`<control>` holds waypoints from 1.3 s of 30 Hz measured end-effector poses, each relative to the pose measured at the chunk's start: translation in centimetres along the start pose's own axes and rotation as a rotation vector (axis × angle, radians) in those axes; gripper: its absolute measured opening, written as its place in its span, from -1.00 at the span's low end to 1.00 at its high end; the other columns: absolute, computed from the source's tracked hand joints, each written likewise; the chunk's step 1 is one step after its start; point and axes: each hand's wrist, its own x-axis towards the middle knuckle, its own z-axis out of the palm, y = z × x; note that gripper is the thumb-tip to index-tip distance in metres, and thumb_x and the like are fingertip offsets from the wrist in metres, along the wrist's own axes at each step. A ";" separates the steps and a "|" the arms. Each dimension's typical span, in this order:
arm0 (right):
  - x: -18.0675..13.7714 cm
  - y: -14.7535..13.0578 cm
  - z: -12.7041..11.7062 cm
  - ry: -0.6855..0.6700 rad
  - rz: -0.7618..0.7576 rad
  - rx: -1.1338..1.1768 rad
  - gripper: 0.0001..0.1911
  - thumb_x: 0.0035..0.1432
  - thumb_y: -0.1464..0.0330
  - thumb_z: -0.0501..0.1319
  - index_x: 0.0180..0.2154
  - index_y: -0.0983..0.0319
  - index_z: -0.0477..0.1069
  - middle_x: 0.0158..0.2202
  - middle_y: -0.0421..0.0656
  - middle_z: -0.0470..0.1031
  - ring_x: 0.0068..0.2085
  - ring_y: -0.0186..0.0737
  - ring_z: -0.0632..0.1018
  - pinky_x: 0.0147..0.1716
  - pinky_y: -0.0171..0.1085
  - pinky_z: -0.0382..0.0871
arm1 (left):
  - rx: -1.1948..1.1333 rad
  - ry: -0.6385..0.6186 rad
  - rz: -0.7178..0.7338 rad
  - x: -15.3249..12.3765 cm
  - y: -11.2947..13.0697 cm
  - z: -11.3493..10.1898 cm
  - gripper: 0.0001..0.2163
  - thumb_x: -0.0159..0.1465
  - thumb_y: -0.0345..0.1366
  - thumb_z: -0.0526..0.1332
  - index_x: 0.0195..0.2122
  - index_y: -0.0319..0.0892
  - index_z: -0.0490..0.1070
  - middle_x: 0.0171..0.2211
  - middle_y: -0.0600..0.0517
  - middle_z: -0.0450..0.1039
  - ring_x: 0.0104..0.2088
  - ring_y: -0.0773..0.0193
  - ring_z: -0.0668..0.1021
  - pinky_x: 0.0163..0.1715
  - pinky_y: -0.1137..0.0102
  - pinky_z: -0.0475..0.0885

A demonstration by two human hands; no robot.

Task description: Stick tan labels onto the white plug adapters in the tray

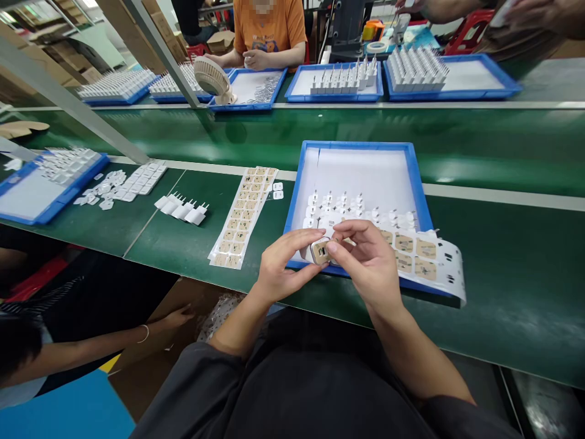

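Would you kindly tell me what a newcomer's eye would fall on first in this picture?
Probably the small white adapter at the centre, in the grip of the left hand, with the right hand close against its tan face. Next might come the blue-rimmed tray beneath and beyond the hands, and a bright orange shirt near the top middle.

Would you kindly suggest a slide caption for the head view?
Left hand holding a white plug, right hand at its tan face, by a blue-edged tray with more plugs.
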 end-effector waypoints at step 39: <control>-0.1 2.2 2.2 -0.005 -0.001 0.255 -0.95 0.24 0.39 0.34 -0.24 0.11 0.53 -0.22 -0.21 0.39 -0.18 -0.27 0.45 -0.29 -0.33 0.39 | 0.130 0.277 0.144 -1.4 -1.4 2.4 -0.58 0.22 -0.43 0.46 0.07 -0.12 0.42 0.06 -0.07 0.51 0.04 0.15 0.68 0.11 0.18 0.65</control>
